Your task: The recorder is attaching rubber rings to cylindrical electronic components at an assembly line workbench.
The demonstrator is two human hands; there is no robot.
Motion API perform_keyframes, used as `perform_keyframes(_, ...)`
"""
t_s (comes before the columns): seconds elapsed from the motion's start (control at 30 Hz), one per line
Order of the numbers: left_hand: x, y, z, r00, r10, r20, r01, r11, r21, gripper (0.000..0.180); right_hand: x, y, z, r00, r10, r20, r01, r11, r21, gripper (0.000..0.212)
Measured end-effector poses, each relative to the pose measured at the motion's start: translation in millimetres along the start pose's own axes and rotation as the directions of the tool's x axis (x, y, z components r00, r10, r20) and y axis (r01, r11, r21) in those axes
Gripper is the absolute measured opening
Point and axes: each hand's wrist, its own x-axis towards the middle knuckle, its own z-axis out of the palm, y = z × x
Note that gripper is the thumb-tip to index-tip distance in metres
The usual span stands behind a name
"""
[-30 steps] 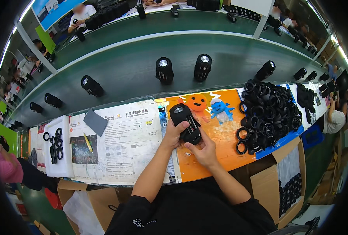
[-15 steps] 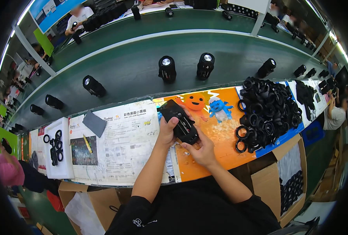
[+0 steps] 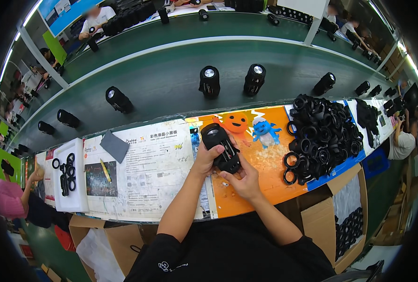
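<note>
A black cylindrical portable speaker (image 3: 214,135) is held between my two hands above the seam of the white and orange boards. Its dark round end points up and away from me, and a slot with small pale marks shows along its side. My left hand (image 3: 206,160) wraps its left side, thumb lying across the body. My right hand (image 3: 244,180) grips the lower right end, with fingers behind it. To the right lies a heap of black plastic rings (image 3: 324,136), several of them loose at its near edge.
Speakers with silver ends (image 3: 210,81) stand along the green conveyor belt (image 3: 162,77) beyond the bench. Left are a white foam tray (image 3: 81,199) with black rings, a grey cloth (image 3: 115,145) and a yellow pen (image 3: 105,170). Open cardboard boxes (image 3: 319,223) flank me below. Other people work around.
The held speaker has been turned so its round end now faces more upward. Speakers on the belt have shifted slightly right. At far left, a person in pink has stretched an arm toward the bench.
</note>
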Motion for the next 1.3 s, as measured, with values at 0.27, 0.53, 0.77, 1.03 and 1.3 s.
perform_keyframes(0.27, -3.8, -4.2, 5.8, 1.000, 0.030, 0.006, -0.030, 0.999, -0.013, 0.072, -0.5, 5.8, -2.0, 0.999, -0.048, -0.016, 0.049, 0.999, 0.020, 0.083)
perform_keyframes(0.53, -1.0, -4.8, 2.3, 0.995, 0.053, -0.089, -0.051, 0.998, 0.021, 0.063, 2.1, -4.7, -8.9, 0.999, 0.049, 0.016, -0.047, 0.993, -0.108, 0.067)
perform_keyframes(0.77, 5.7, 3.7, -1.2, 0.987, 0.029, -0.157, -0.007, 0.990, 0.139, 0.056, -2.9, -98.6, -132.6, 0.962, -0.234, 0.143, 0.211, 0.299, -0.930, 0.023)
perform_keyframes(1.03, 5.1, 6.9, -1.5, 0.987, -0.012, -0.163, 0.036, 0.989, 0.146, 0.051, -4.0, -120.1, -179.6, 0.966, 0.053, 0.254, 0.256, -0.027, -0.966, 0.033)
perform_keyframes(1.3, 5.1, 7.2, -6.5, 0.981, -0.009, -0.195, 0.038, 0.988, 0.147, 0.052, 61.2, -116.2, -125.2, 0.968, -0.124, 0.217, 0.249, 0.380, -0.891, 0.017)
